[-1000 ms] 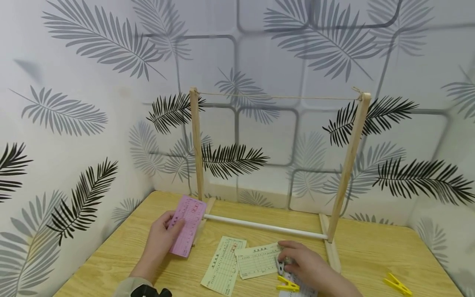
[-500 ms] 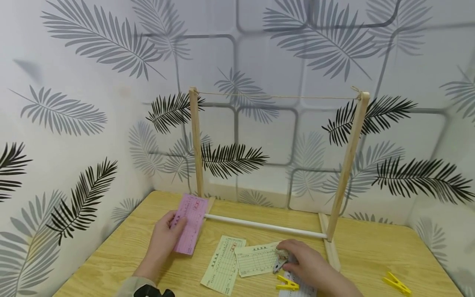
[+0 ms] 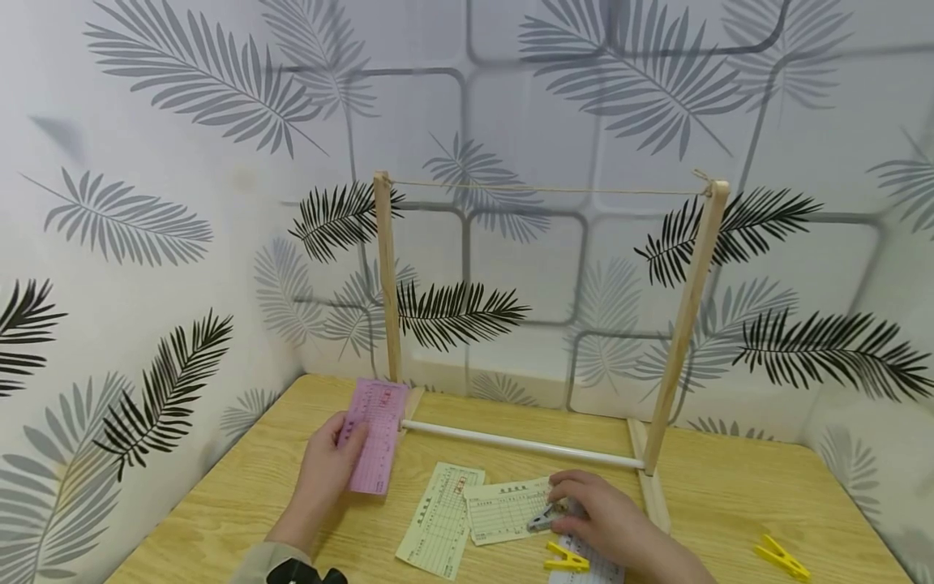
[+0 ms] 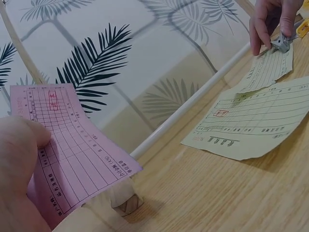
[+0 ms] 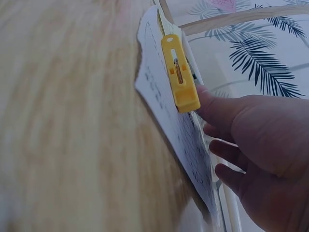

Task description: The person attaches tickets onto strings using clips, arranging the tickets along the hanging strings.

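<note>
The left hand (image 3: 326,474) sits at the lower left of the head view, thumb and fingers pinching a pink slip (image 3: 374,435) and holding it up off the table. In the left wrist view the thumb (image 4: 21,145) lies across the slip's lower left, and the printed grid faces the camera.

The right hand (image 3: 601,519) is at the lower middle of the head view, fingers curled down over a small grey clip (image 3: 543,519). It seems to pinch the clip between thumb and fingertips, though the clip is tiny and partly covered, so the grip is not fully clear. The clip rests on the right edge of a pale green slip (image 3: 507,509) lying flat on the table. In the left wrist view this hand shows at the upper right, with the grey clip at the slip's corner.

Just below the right hand lies a yellow clothespin (image 3: 565,557), on top of a white printed slip (image 3: 584,572); the right wrist view shows the pin touching that paper, close beside the fingers. A second green slip (image 3: 441,519) lies to the left of the first, their edges overlapping.

Behind the papers stands a wooden frame (image 3: 387,284) with two uprights, a string (image 3: 547,191) stretched between their tops and a white rod (image 3: 521,444) low down. Another yellow clothespin (image 3: 781,558) lies at the lower right of the wooden table (image 3: 730,503).
</note>
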The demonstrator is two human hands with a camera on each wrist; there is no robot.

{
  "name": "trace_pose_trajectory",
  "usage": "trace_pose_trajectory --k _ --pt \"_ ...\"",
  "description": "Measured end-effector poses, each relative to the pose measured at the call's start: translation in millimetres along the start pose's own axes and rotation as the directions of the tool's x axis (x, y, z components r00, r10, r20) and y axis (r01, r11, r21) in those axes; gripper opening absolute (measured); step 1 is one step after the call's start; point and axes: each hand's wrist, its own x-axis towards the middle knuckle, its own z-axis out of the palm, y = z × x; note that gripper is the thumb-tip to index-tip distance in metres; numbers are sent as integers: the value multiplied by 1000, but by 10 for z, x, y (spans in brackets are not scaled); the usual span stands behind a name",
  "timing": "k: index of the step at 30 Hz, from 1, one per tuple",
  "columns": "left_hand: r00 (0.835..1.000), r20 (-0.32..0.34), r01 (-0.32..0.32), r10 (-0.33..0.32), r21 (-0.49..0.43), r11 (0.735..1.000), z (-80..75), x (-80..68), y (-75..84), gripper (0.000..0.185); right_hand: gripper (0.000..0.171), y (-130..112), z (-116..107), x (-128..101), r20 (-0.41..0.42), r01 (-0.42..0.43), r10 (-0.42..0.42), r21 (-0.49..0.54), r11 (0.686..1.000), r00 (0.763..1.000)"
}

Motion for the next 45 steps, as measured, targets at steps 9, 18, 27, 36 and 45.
trace_pose_trajectory --k 9,18,27,36,45 --pt "1000 -2 -4 4 22 1000 -23 14 1 29 30 -81 -46 38 -30 -151 161 223 963 986" --pt "1000 -8 -7 7 -102 995 18 -34 198 28 36 -177 -137 91 -35 -226 291 546 807 956" --pt "998 20 -49 53 -182 982 99 48 420 37 46 -325 -383 172 -108 -219 358 621 753 927" --pt "998 25 -54 64 -271 961 179 127 685 32 41 -450 -688 318 -190 -165 401 697 698 896" --pt "989 -33 -146 142 -194 970 239 256 880 27 46 -684 -1145 525 -299 -127 329 538 833 895"
